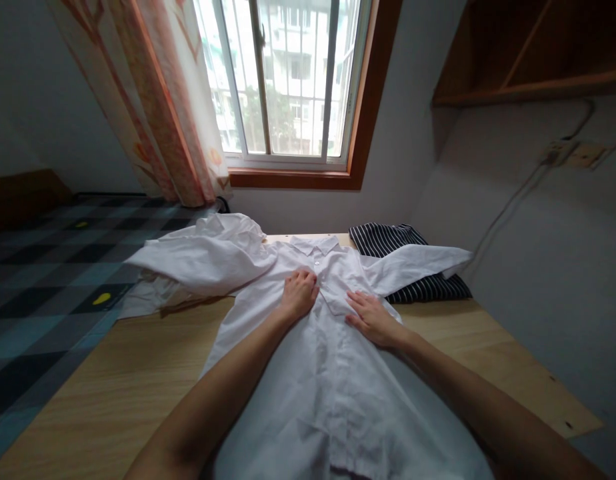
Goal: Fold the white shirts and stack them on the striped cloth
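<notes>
A white long-sleeved shirt (333, 373) lies front up, its collar toward the window and its sleeves spread to both sides. A button shows on the placket just below the collar. My left hand (301, 292) is at the placket on the chest, its fingers bent and closed on the cloth. Over the chest pocket at the right, my right hand (371, 319) rests flat with its fingers spread, touching the fabric. The lower part of the shirt comes toward me between my forearms.
Under the shirt is a light wooden board (113, 380). Crumpled white cloth (223, 230) lies at the back left, and black-and-white striped cloth (388, 237) at the back right. A checked bed cover (38, 280) borders the left side. Behind stand a curtain (163, 100) and window (298, 87).
</notes>
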A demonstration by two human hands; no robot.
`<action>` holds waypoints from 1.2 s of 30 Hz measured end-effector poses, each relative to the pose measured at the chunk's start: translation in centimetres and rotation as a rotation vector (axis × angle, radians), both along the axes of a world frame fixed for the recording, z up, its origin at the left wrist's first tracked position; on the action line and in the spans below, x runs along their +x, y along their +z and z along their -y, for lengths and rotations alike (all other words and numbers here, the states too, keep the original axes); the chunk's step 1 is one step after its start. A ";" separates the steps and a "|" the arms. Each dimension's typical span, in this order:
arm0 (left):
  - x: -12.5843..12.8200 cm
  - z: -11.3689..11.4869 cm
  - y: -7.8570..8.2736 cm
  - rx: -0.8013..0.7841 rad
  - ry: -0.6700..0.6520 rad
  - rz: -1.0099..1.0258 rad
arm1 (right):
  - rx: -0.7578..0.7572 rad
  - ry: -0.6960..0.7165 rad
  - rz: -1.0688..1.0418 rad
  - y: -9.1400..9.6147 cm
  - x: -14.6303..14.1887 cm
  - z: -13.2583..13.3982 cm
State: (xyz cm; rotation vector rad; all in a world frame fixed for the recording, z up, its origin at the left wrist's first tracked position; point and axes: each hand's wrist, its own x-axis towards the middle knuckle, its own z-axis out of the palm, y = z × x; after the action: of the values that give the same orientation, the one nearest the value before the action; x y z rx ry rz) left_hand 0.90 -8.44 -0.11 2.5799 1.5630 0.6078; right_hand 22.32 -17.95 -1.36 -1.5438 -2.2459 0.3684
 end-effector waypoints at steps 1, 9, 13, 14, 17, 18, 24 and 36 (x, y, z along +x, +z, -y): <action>-0.2 0.3 0.0 0.010 -0.022 -0.049 | -0.018 0.013 0.018 -0.2 0.2 0.7; -4.4 -0.1 3.0 -0.005 -0.175 -0.245 | -0.026 -0.050 -0.206 3.4 3.5 -4.1; -7.7 -3.2 6.9 0.233 0.124 -0.238 | 0.198 -0.331 -0.017 5.8 5.6 -10.6; -8.5 -4.1 7.8 0.272 0.189 -0.239 | 0.198 -0.367 0.034 6.0 5.8 -12.2; -10.0 -6.5 9.5 0.260 0.266 -0.292 | 0.148 -0.368 0.167 6.0 5.0 -16.1; -10.2 -7.1 9.7 0.233 0.259 -0.315 | 0.125 -0.356 0.198 5.8 4.4 -17.2; -10.1 -9.1 7.5 0.066 0.214 -0.408 | 0.042 -0.399 0.255 2.6 1.2 -20.8; -12.1 -10.4 9.0 0.234 0.370 -0.348 | 0.481 -0.637 0.123 5.2 1.9 -23.3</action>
State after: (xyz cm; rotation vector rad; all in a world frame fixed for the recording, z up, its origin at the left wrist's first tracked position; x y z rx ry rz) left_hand -11.17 1.91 8.93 2.6915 2.2369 0.3951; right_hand 24.25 5.38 3.82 -1.9023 -1.6146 -0.4246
